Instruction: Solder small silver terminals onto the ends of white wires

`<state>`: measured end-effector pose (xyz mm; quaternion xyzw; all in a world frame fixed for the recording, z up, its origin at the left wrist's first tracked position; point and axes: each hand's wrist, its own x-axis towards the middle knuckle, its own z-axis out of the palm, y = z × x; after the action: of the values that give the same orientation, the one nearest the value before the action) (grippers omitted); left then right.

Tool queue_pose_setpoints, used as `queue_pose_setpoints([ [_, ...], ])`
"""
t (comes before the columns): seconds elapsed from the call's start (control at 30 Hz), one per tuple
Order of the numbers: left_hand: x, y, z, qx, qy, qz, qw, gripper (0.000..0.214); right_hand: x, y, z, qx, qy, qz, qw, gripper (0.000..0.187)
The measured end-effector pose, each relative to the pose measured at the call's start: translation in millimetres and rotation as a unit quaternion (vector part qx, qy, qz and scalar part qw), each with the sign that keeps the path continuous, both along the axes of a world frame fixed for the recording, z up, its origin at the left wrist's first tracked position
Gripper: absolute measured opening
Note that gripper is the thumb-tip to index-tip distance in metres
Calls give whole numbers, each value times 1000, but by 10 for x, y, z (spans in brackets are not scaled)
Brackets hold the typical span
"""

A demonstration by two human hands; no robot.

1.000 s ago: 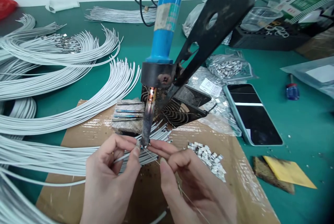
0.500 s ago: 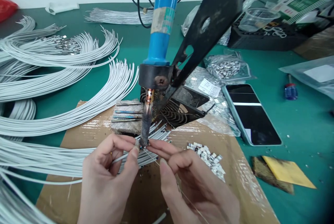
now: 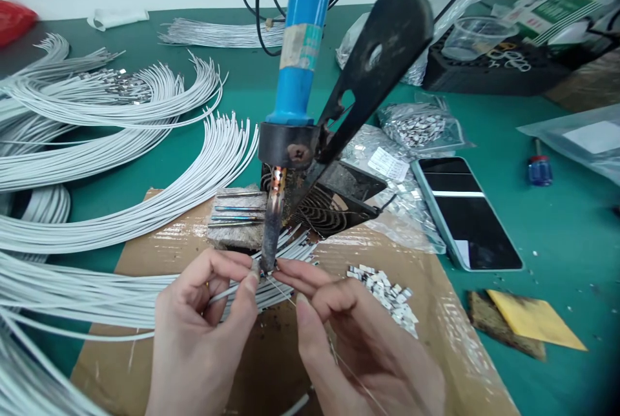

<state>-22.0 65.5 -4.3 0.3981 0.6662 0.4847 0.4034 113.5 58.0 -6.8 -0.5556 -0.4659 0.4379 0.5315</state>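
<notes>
My left hand (image 3: 206,325) pinches the end of a white cable (image 3: 227,293) between thumb and fingertips, just left of the soldering iron tip (image 3: 268,261). My right hand (image 3: 358,332) is closed around a thin solder wire (image 3: 361,382), which runs from the tip down past my thumb. Its index fingertip reaches the right side of the tip. The blue-handled soldering iron (image 3: 303,48) points downward in a black clamp (image 3: 288,145). The small joint under the tip is mostly hidden by my fingers. Behind my hands lies a bundle of white cables (image 3: 121,293) on cardboard (image 3: 145,377).
Small white pieces (image 3: 385,296) are piled right of my hands. A black fan (image 3: 324,206) and a block with metal rods (image 3: 236,216) stand behind the tip. A phone (image 3: 477,228), yellow sponge (image 3: 537,319) and bagged parts (image 3: 419,125) lie rightward; cable bundles (image 3: 194,190) fill the left.
My hands keep the same grip at the iron tip. The view has shifted slightly, so the black bracket's upper end appears a little lower and further left.
</notes>
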Motion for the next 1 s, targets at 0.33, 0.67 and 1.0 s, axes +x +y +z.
queue_pose_setpoints([
  [0.33, -6, 11, 17, -2, 1, -2, 1000, 15, -27, 10, -3, -9, 35, -17, 999, 23],
  [0.67, -13, 18, 7, -3, -22, -10, 1000, 14, 12, 18, -4, -10, 11, -4, 1000, 22],
  [1.0, -22, -11, -22, -6, -30, -7, 1000, 15, -21, 18, 9, 2, 4, -18, 1000, 23],
])
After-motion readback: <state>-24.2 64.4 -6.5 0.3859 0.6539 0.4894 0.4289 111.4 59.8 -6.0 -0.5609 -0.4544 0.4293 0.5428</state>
